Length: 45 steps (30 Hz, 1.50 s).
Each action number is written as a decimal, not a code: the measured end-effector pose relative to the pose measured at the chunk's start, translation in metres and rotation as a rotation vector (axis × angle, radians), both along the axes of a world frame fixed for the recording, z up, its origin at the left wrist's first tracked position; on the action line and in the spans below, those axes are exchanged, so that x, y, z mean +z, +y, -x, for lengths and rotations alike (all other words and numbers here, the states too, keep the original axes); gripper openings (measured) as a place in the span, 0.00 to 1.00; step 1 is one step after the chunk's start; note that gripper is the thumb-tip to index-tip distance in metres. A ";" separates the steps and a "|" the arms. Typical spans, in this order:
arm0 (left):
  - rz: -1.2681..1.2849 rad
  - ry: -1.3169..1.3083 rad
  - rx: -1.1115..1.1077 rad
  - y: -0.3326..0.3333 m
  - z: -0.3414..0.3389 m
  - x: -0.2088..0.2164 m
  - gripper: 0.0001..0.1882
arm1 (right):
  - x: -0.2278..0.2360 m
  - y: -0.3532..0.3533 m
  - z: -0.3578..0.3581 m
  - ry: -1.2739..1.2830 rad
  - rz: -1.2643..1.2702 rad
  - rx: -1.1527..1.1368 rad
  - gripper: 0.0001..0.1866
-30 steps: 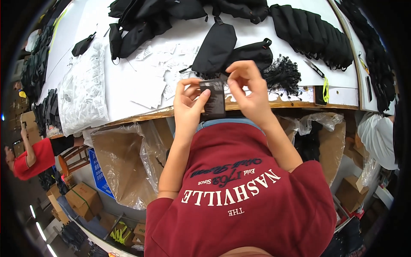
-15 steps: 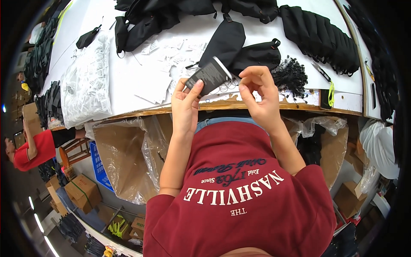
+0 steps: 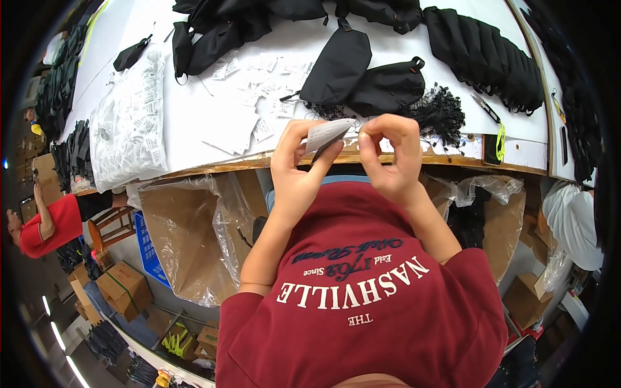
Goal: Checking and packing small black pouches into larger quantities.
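Note:
My left hand [image 3: 294, 169] grips a hang tag [image 3: 328, 136], white on the side showing and dark below, just above the table's near edge. Close to the tag's tip, my right hand [image 3: 398, 155] has thumb and forefinger pinched together; anything between them is too small to make out. Beyond my hands lie two black zip pouches, one upright [image 3: 337, 64] and one slanted [image 3: 388, 85]. A tangle of black tag strings [image 3: 440, 116] sits to the right of them. Small white printed labels [image 3: 265, 81] are scattered to the left.
A clear plastic bag of labels [image 3: 129, 123] stands at the table's left. Overlapping black pouches [image 3: 485, 58] line the far right, near a cutter [image 3: 486, 108] with a yellow-green cord. Plastic-lined cartons [image 3: 184, 239] stand below the wooden table edge [image 3: 453, 160]. A person in red [image 3: 52, 226] is at far left.
My left hand has turned the tag from its dark face to its white one and brought it nearer my right hand. The right thumb and forefinger have closed into a pinch.

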<state>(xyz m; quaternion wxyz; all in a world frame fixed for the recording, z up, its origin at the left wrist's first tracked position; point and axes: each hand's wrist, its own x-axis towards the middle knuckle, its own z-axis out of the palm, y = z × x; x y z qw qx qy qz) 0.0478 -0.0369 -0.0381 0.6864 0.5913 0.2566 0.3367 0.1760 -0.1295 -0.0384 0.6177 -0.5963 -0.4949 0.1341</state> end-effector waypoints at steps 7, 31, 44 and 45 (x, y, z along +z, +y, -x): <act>-0.441 0.133 0.122 -0.007 0.000 0.011 0.14 | -0.008 0.010 0.008 -0.123 -0.201 -0.082 0.17; 0.268 -0.141 -0.300 0.013 0.026 -0.008 0.08 | 0.005 -0.006 -0.006 0.274 0.234 0.217 0.04; 0.052 0.101 -0.327 0.004 0.009 -0.011 0.04 | -0.001 -0.006 -0.019 0.874 0.382 0.545 0.08; -0.024 0.135 -0.333 0.005 0.005 -0.008 0.04 | -0.001 -0.005 -0.024 0.888 0.407 0.556 0.08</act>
